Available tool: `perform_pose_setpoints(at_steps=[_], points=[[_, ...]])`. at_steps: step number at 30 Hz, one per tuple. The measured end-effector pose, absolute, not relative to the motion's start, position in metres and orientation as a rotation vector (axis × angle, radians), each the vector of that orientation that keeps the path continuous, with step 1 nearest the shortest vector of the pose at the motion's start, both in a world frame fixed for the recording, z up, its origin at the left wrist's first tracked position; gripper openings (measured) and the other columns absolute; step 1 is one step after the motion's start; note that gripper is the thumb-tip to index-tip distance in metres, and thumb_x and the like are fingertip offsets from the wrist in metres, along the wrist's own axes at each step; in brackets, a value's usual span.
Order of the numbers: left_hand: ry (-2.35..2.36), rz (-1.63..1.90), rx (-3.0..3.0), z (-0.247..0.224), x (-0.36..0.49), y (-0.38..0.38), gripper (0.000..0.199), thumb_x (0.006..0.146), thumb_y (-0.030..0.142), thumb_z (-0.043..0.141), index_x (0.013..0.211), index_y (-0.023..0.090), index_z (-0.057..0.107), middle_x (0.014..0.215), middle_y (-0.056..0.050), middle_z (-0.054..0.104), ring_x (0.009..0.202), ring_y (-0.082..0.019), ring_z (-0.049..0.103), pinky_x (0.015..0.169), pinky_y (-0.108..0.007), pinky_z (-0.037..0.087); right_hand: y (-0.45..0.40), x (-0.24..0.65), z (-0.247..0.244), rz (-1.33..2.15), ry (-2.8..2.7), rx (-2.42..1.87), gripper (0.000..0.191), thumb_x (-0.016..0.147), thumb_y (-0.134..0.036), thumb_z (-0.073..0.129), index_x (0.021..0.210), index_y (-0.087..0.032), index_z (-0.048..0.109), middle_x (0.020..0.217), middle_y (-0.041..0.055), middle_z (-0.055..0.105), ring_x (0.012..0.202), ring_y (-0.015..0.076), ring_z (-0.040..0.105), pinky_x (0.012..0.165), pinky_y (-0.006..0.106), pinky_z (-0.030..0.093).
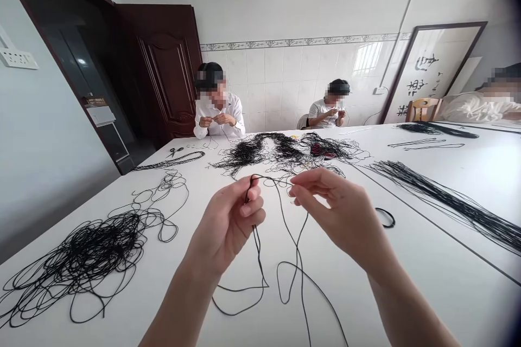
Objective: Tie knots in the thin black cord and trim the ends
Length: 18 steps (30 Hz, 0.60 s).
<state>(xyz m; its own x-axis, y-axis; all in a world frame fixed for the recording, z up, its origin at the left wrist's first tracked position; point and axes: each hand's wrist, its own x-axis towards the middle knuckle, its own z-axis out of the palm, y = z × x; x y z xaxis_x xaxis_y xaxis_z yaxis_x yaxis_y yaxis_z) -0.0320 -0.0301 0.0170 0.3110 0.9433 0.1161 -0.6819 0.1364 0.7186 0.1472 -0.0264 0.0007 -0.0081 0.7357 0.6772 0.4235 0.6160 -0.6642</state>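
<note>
Between my two hands runs a thin black cord (299, 276), held above the white table (244, 331). My left hand (234, 217) pinches it between thumb and forefinger, where it loops around the fingertip. Two strands hang down below that hand and curl on the tabletop. A short stretch of the cord reaches across to my right hand (334, 203), whose thumb and forefinger close on it. More strands drop between the hands, cross each other and trail toward the front edge of the view. Whether there is a knot at my left fingertips is too small to tell.
A tangled cord pile (101, 244) lies at left, with scissors (175, 152) farther back. Black cord heaps (248, 152) fill the table's far middle. Straight cord bundles (443, 195) and a small black ring (386, 218) lie at right. Several people sit around the table.
</note>
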Motion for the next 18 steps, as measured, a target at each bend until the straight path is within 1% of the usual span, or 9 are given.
perform_pose_setpoints(at_steps=[2, 4, 7, 9, 13, 18], points=[[0.469, 1.310, 0.803, 0.017, -0.032, -0.029, 0.011, 0.084, 0.018, 0.067, 0.077, 0.010, 0.069, 0.065, 0.003, 0.057, 0.050, -0.001, 0.044, 0.047, -0.011, 0.041, -0.034, 0.152, 0.002, 0.119, -1.612, -1.011, 0.003, 0.086, -0.021, 0.063, 0.089, -0.020, 0.065, 0.074, -0.0012, 0.068, 0.066, 0.0121, 0.066, 0.065, 0.025, 0.055], [0.548, 1.352, 0.893, 0.015, -0.032, -0.028, 0.012, 0.082, 0.023, 0.072, 0.079, 0.011, 0.071, 0.064, 0.003, 0.058, 0.050, -0.001, 0.045, 0.050, -0.011, 0.042, -0.041, 0.155, 0.004, -0.047, -1.710, -0.969, 0.005, 0.089, -0.017, 0.061, 0.089, -0.021, 0.064, 0.074, -0.0017, 0.066, 0.067, 0.0104, 0.063, 0.063, 0.022, 0.052], [0.688, 1.302, 1.082, 0.011, -0.030, -0.028, 0.016, 0.077, 0.030, 0.077, 0.081, 0.015, 0.074, 0.063, 0.002, 0.063, 0.050, -0.001, 0.045, 0.051, -0.012, 0.041, -0.048, 0.157, 0.007, -0.219, -1.927, -0.813, 0.011, 0.093, -0.010, 0.053, 0.089, -0.017, 0.060, 0.078, 0.0013, 0.064, 0.067, 0.0095, 0.057, 0.060, 0.022, 0.047], [0.785, 1.261, 1.200, 0.009, -0.027, -0.029, 0.018, 0.074, 0.034, 0.078, 0.081, 0.018, 0.075, 0.064, 0.001, 0.066, 0.050, -0.002, 0.046, 0.050, -0.014, 0.040, -0.048, 0.155, 0.008, -0.321, -1.950, -0.741, 0.012, 0.094, -0.007, 0.050, 0.088, -0.015, 0.058, 0.078, 0.0035, 0.061, 0.068, 0.0103, 0.054, 0.060, 0.023, 0.045], [0.931, 1.200, 1.324, 0.011, -0.022, -0.034, 0.018, 0.072, 0.036, 0.079, 0.080, 0.020, 0.074, 0.065, 0.000, 0.069, 0.051, -0.005, 0.046, 0.049, -0.017, 0.040, -0.043, 0.152, 0.009, -0.400, -1.878, -0.732, 0.010, 0.093, -0.006, 0.052, 0.089, -0.013, 0.058, 0.082, 0.0067, 0.057, 0.074, 0.0123, 0.052, 0.064, 0.025, 0.046], [1.080, 1.139, 1.427, 0.020, -0.017, -0.039, 0.011, 0.075, 0.030, 0.076, 0.076, 0.019, 0.074, 0.065, -0.001, 0.069, 0.052, -0.008, 0.047, 0.049, -0.020, 0.042, -0.042, 0.153, 0.008, -0.396, -1.891, -0.733, 0.011, 0.092, -0.004, 0.052, 0.090, -0.013, 0.058, 0.082, 0.0059, 0.055, 0.074, 0.0129, 0.050, 0.066, 0.027, 0.045]])
